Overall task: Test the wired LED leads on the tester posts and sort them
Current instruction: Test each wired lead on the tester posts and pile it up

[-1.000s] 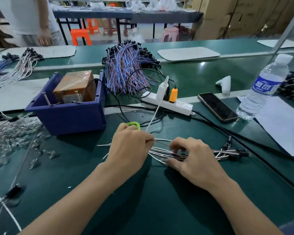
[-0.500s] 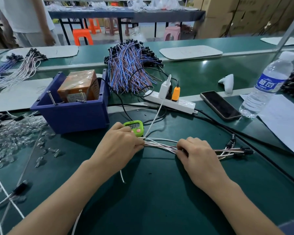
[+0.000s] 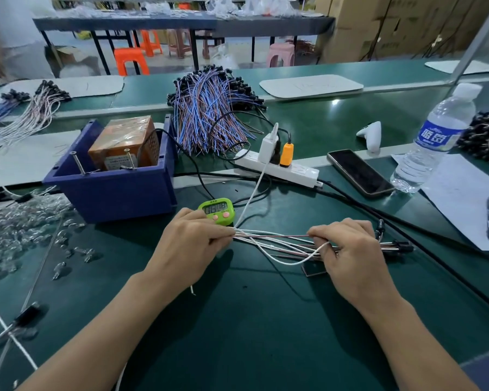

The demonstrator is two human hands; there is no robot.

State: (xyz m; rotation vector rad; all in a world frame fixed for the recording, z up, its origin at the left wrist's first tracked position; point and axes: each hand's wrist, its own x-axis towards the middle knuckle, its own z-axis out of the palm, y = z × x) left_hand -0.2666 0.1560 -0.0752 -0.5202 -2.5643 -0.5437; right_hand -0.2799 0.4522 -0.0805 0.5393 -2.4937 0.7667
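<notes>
Currently: my left hand [image 3: 189, 244] pinches one end of lead bundle [image 3: 277, 244] just in front of green timer [image 3: 216, 211]; right hand [image 3: 350, 255] grips it farther right of timer.

Light is bright and even, coming from overhead. Green bench [image 3: 266, 328] well lit, with one small white glare spot on its far strip. Soft, fuzzy-edged shadows pool under the left hand [image 3: 189, 246], the right hand [image 3: 350, 258] and both forearms, on the near side. Thin, faint shadow lines lie under the wired leads [image 3: 274, 241]. Blue bin [image 3: 110, 190] throws a dim shadow at its front foot. Water bottle [image 3: 432, 142] glitters with highlights; phone [image 3: 359, 172] screen gives a dull sheen. Centre is sharp. Wide-angle bend toward the edges: bench rails curve, metal upright [image 3: 474, 43] leans. Person [image 3: 9, 38] at top left is smeared; far room is soft.
</notes>
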